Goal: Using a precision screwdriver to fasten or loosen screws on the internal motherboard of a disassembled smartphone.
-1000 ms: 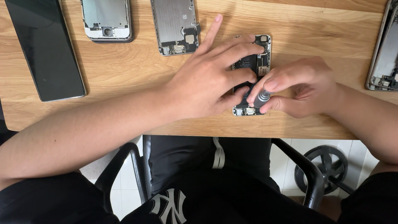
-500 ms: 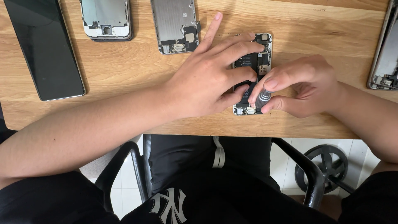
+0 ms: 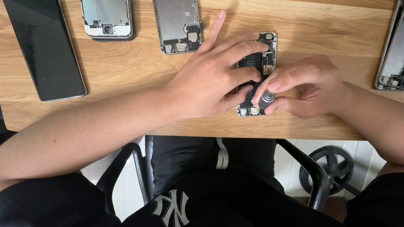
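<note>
Nothing moves since earlier: I see my left hand (image 3: 214, 77) still spread flat, steadying the opened phone (image 3: 257, 73) near the table (image 3: 126, 80) edge, while my right hand (image 3: 301, 86) pinches the screwdriver (image 3: 266, 100), probably on a screw.

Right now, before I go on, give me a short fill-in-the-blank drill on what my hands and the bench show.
1. The left hand presses down on the opened ____.
2. The right hand pinches a small grey ____ at the phone's lower end.
3. The black slab lies at the table's far ____ side.

Missing words: phone; screwdriver; left
</note>
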